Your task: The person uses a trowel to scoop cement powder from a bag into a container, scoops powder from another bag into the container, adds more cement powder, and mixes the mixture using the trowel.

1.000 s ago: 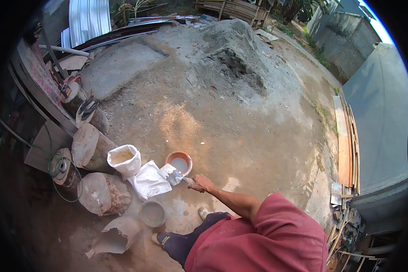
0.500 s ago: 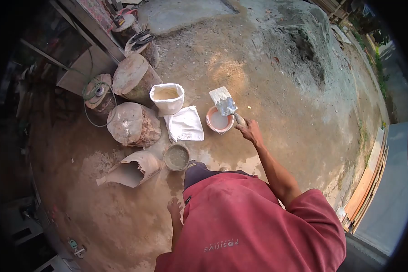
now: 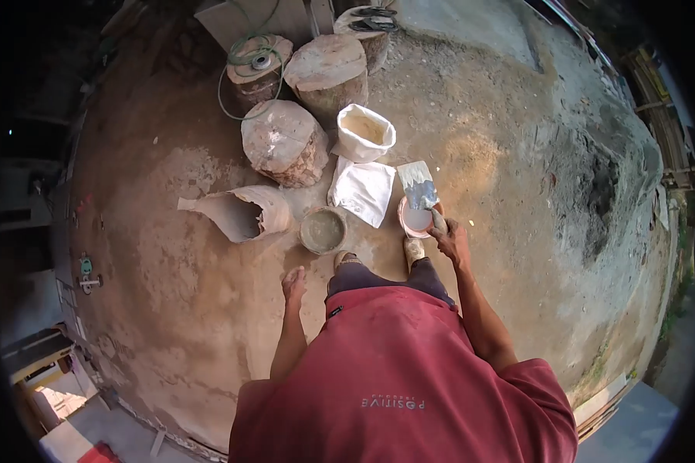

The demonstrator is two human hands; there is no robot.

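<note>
My right hand (image 3: 452,241) is closed around the handle of a flat-bladed trowel (image 3: 418,185). Its wide blade is pale toward the far end and blue-grey nearer the handle. In this view the blade overlaps the far rim of an orange-rimmed bucket (image 3: 417,223) holding whitish liquid; whether they touch I cannot tell. My left hand (image 3: 293,283) hangs at my left side, empty, with loosely bent fingers. Just forward of it stands a round container (image 3: 322,231) of grey wet mix. A white sack (image 3: 365,139) of pale powder stands upright behind a flattened white sack (image 3: 365,189).
Cut tree stumps (image 3: 283,139) stand at the far left, one carrying a coiled green hose (image 3: 256,54). A torn, open paper sack (image 3: 243,216) lies nearer. My feet (image 3: 414,248) are close to the bucket. A grey sand heap (image 3: 594,177) rises at the right.
My view has swung, so the ground items appear shifted right and my feet show. My left hand now shows farther forward. My right hand keeps hold of the trowel by the bucket.
</note>
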